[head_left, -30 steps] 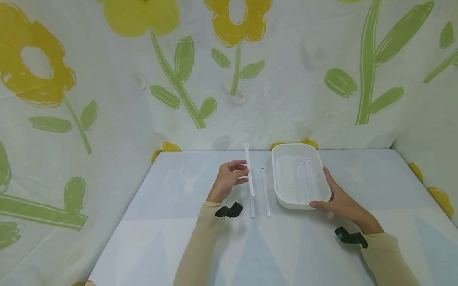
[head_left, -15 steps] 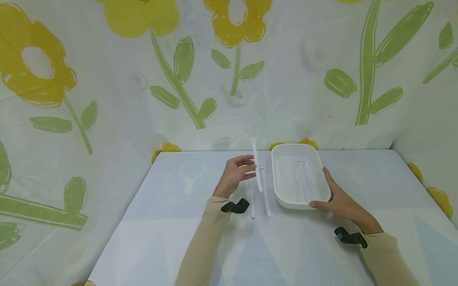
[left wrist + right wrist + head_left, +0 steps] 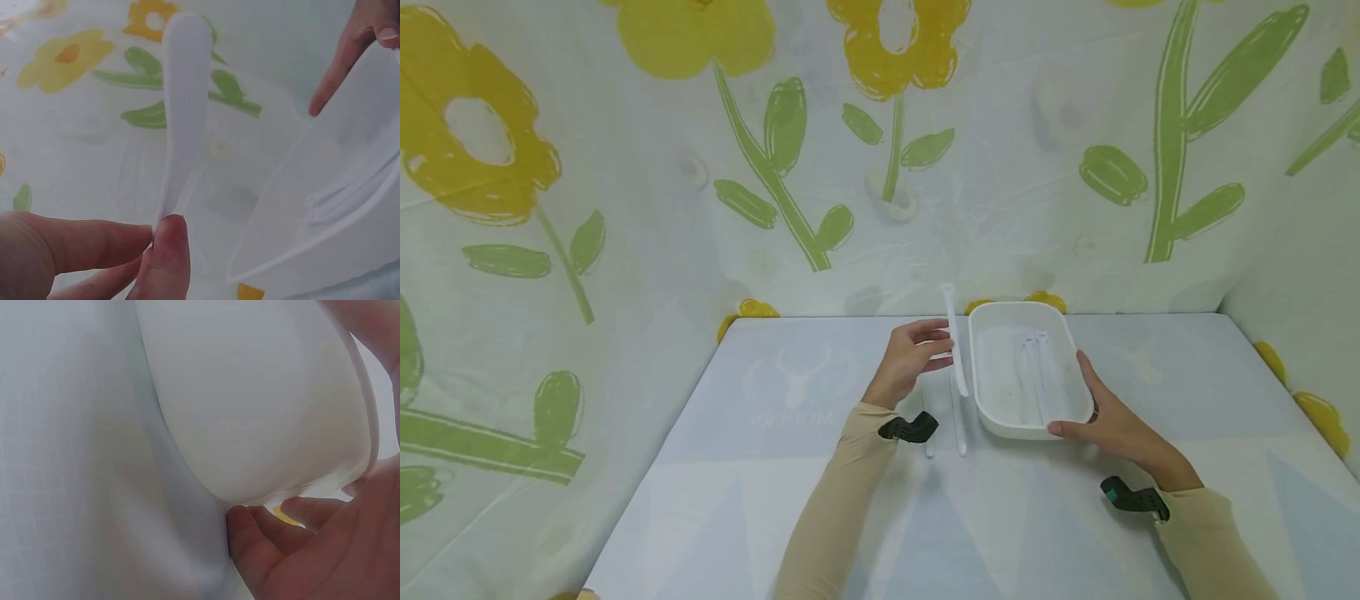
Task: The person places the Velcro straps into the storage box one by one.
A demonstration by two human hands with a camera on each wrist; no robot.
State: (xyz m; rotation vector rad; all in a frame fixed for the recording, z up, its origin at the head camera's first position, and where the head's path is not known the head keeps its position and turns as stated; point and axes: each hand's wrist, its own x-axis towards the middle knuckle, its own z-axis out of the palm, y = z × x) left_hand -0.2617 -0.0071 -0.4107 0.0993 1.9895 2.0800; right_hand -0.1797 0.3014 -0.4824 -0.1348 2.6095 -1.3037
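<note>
Tray [image 3: 997, 354], white with rounded corners, is gripped by the right hand [image 3: 1116, 421], its thumb laid at the near right corner and its fingers set along the right side. Inside, two thin white utensils [image 3: 1035, 375] are laid side by side near the middle of the floor, lengthwise. Another utensil [image 3: 956, 337], also white, is pinched between thumb and fingers of the left hand [image 3: 913, 354]; it is held slightly tilted, just beside the tray's left rim and outside it. Below it, two more utensils [image 3: 959, 429] are laid roughly parallel on the pale table [image 3: 715, 467], partly covered by the left hand and its black wrist camera [image 3: 910, 427].

By the left wrist view, a broad, flat, rounded end is shown on the pinched utensil, a shape hardly made out from the head. The tray is seen there from the side, with its contents blurred, and part of the right hand is shown at its edge. By the right wrist view, the outer wall of the tray is shown, with fingertips pressed to its lower edge, a contact hidden from the head; the inside is concealed there. Whether the tray's base is rested on the table cannot be told.
</note>
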